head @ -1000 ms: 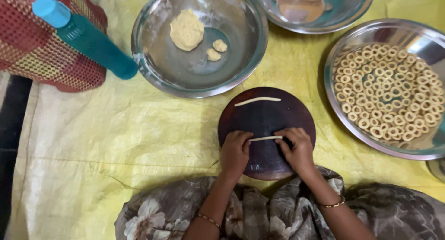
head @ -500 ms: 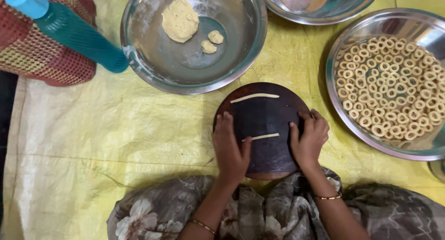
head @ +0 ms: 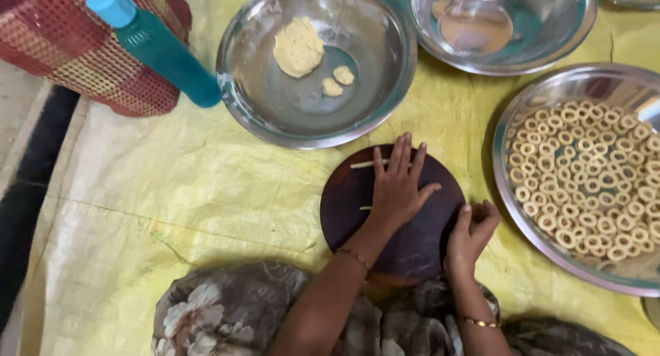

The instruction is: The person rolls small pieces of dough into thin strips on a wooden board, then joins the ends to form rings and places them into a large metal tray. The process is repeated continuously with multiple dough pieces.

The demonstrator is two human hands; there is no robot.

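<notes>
Head view, looking straight down. Lying flat on the round dark board [head: 426, 242]: left hand [head: 399, 187], fingers spread and straight, gripping nothing, pressing palm-down. Poking out from under its fingertips: upper dough strip [head: 362, 165]; showing just beside the wrist: the end of the lower dough strip [head: 365, 207]. Curling loosely over the board's right edge: right hand [head: 471, 235], fingers half bent, touching the rim, holding nothing else.

Changing since half a second ago: left hand leaving the board's left side and sliding over both strips, then lying bare; right hand staying at the edge. Judging from this, steadying the board while rolling under the palm.

Sitting beyond the board on the yellow sheet [head: 172, 191]: steel bowl [head: 254, 122] holding a dough lump [head: 297, 46]. Lying to the right: steel tray [head: 502, 184] of dough rings [head: 584, 170]. Leaning at upper left: blue bottle [head: 161, 50].
</notes>
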